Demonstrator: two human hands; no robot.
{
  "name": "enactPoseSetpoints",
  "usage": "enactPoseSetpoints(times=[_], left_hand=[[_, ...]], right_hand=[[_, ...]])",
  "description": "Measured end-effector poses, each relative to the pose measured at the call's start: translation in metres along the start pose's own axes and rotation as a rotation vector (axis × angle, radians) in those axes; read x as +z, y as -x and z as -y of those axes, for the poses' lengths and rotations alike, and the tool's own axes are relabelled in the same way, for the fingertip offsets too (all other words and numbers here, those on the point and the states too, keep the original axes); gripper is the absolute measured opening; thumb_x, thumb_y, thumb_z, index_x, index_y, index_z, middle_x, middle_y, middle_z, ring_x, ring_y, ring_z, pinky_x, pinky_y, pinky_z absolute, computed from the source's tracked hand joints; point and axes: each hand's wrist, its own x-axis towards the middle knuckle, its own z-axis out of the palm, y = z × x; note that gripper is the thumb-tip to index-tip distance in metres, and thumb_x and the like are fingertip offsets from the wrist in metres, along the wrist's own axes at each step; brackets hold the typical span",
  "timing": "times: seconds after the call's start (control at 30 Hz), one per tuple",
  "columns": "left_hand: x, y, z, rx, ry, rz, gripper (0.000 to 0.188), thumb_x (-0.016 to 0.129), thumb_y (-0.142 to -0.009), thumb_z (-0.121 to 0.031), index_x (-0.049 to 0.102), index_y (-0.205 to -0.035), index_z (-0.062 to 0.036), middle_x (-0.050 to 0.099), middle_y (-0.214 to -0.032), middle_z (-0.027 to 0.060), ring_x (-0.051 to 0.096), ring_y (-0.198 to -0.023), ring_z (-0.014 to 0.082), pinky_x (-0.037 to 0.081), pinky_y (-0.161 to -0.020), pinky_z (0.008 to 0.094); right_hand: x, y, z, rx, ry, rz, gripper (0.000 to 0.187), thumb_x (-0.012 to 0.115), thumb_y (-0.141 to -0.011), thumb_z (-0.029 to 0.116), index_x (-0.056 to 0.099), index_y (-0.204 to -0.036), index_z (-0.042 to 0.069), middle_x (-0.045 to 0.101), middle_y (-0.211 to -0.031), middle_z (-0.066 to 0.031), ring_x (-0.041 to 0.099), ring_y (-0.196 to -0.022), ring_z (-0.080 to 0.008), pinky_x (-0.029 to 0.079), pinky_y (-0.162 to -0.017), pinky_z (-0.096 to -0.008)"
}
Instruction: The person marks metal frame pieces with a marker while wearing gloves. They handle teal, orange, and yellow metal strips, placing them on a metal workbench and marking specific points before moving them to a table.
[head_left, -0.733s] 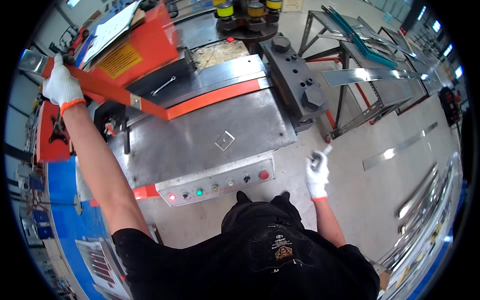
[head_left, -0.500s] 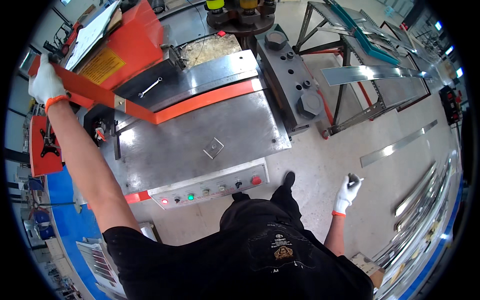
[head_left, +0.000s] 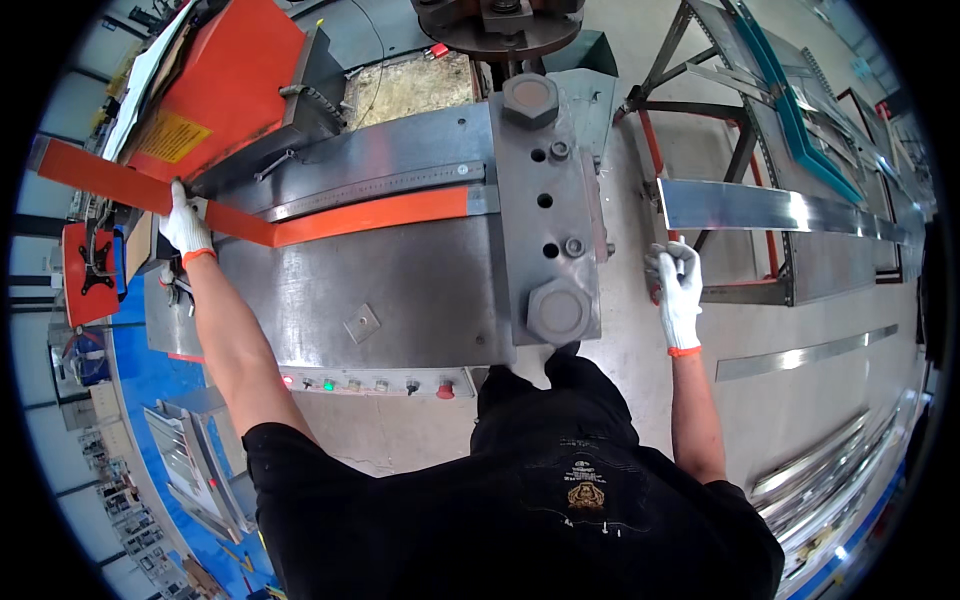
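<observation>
My left hand (head_left: 186,228), in a white glove with an orange cuff, is closed on a bent flat metal strip faced in orange (head_left: 370,217). It grips the strip's angled left arm, left of the bend. The strip's long arm lies along a steel rule (head_left: 385,186) on the machine's steel table (head_left: 420,290). My right hand (head_left: 678,290), gloved alike, is raised with its fingers partly bent and apart. Its fingertips are just below the near end of a long shiny metal strip (head_left: 740,205), with a small gap visible. A small square metal plate (head_left: 362,323) with a hole lies on the table.
A heavy steel block with large hex bolts (head_left: 545,220) stands at the table's right end. Along its front runs a button panel (head_left: 370,383). A wrench (head_left: 273,165) lies behind the rule. A dark metal rack (head_left: 745,110) stands right; metal strips (head_left: 825,475) lie on the floor.
My left hand has moved from the orange strip's far end toward its bend. My right hand has risen toward the shiny strip's end. The view has shifted, with the bolted block now more central.
</observation>
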Motion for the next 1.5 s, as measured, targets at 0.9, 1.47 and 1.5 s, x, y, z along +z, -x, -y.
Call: enactPoseSetpoints(times=[0.9,1.47,1.5], left_hand=[[-0.041,0.031,0.071,-0.097,-0.016,0.06,0.035,0.063,-0.099,-0.013,0.059,-0.129,0.004,0.068,-0.116,0.0163,0.067,-0.102,0.0279,0.054,-0.094,0.0437],[-0.032,0.037,0.078,0.08,-0.048,-0.061,0.03,0.063,-0.096,-0.01,0.059,-0.116,0.012,0.068,-0.109,0.025,0.069,-0.096,0.0367,0.057,-0.091,0.0522],[-0.035,0.037,0.078,0.072,-0.031,-0.042,0.029,0.063,-0.096,-0.009,0.059,-0.115,0.0116,0.068,-0.109,0.025,0.069,-0.096,0.0367,0.057,-0.091,0.0524]], right_hand=[[0.105,-0.086,-0.023,0.634,-0.331,-0.02,0.027,0.056,-0.098,0.015,0.06,-0.123,0.003,0.065,-0.114,-0.0056,0.061,-0.102,-0.0148,0.049,-0.092,-0.0295],[0.074,-0.07,-0.049,0.656,0.231,0.088,0.053,0.028,-0.11,0.043,0.044,-0.148,0.011,0.059,-0.133,-0.0149,0.061,-0.114,-0.0211,0.05,-0.098,-0.0341],[0.069,-0.07,-0.055,0.701,0.195,0.06,0.052,0.028,-0.11,0.042,0.044,-0.148,0.01,0.06,-0.132,-0.0149,0.062,-0.113,-0.0211,0.05,-0.097,-0.0342]])
